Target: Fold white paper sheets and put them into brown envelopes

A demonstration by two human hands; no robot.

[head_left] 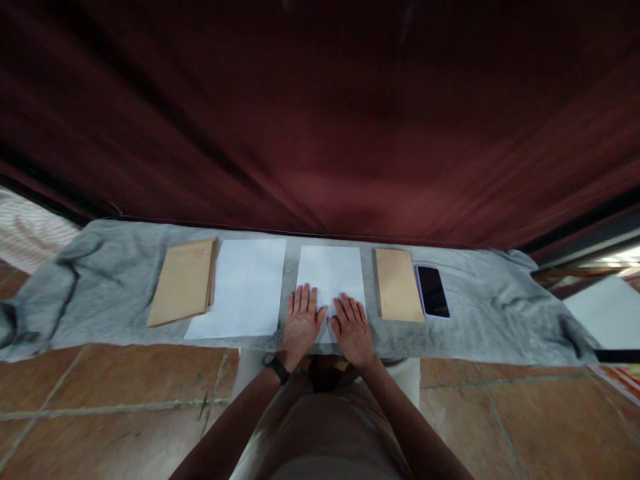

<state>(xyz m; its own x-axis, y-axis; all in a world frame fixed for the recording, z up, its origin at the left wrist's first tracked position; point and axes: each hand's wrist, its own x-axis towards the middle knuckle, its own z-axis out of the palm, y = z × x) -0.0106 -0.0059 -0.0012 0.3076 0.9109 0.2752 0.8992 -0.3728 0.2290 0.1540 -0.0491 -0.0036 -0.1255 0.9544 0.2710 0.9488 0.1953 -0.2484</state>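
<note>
A sheet of white paper (331, 267) lies straight in front of me on the grey cloth. My left hand (301, 320) rests flat on its left edge, fingers stretched out and pointing away from me. Across the lower right part of the same sheet lies my right hand (352, 328), palm down with the fingers slightly spread. Neither hand grips anything. Left of the sheet is more white paper (250, 287), partly under a stack of brown envelopes (183, 283). On the right side lie further brown envelopes (399, 285), apart from my right hand.
A phone (433, 291) with a dark screen lies beside the right envelopes. The grey cloth (480, 300) covers the long narrow surface. Behind it hangs a dark red curtain (330, 147). Tiled floor (125, 413) shows below, and a white panel (607, 312) stands at far right.
</note>
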